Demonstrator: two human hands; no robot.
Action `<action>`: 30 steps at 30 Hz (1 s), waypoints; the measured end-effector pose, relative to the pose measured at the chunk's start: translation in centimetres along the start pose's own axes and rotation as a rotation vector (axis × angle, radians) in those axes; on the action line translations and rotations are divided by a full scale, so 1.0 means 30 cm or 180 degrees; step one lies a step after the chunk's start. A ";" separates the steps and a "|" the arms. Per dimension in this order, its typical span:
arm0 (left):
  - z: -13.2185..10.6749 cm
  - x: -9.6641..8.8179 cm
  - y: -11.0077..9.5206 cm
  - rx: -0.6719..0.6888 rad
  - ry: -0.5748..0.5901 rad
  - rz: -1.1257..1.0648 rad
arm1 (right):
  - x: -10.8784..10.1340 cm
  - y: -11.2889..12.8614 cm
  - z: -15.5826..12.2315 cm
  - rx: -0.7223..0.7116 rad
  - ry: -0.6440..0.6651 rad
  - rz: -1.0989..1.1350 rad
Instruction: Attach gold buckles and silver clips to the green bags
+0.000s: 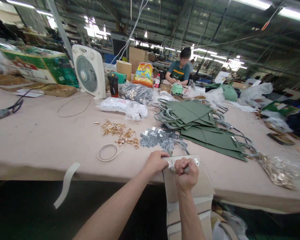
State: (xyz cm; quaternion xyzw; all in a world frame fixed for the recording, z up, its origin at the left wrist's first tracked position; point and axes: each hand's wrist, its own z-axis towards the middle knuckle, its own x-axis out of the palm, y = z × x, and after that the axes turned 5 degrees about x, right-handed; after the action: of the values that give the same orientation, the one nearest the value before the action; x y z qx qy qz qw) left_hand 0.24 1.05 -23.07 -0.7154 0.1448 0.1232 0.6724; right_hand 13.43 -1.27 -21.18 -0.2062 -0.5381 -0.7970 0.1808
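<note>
1. Left hand (155, 162) lies curled on the upper edge of the tan bag (203, 183); grip cannot be told.
2. Right hand (186, 173), just beside it, is clamped around a grey-handled tool (172, 169) on the bag.
3. Bag sits at the table (40, 143) edge, overhanging.
4. Brass fittings (117, 133) and stacked green bags (200, 130) lie beyond; a co-worker (178, 68) works at the far end.

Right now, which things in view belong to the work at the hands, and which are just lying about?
At the hands: left hand on the top edge of a beige panel; right hand gripping a grey-handled tool.
Lying about: gold metal fittings; a stack of green bags; a white box fan.
</note>
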 end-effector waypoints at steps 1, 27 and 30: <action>0.000 -0.001 0.000 -0.0028 0.0011 -0.0005 | 0.002 -0.010 -0.009 -0.0015 -0.0009 0.0018; -0.012 -0.038 0.039 0.0460 0.0481 -0.0417 | 0.056 -0.097 0.059 -0.0150 0.0166 -0.2253; -0.009 -0.025 0.047 0.0427 0.0341 -0.0367 | 0.049 -0.075 0.071 0.0100 0.0016 -0.1468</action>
State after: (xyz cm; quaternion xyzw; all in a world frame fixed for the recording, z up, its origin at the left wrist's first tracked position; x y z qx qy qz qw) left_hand -1.01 0.74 -24.09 -0.6815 0.1471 0.0359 0.7160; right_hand 11.31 1.43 -21.46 -0.0729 -0.5828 -0.8093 -0.0015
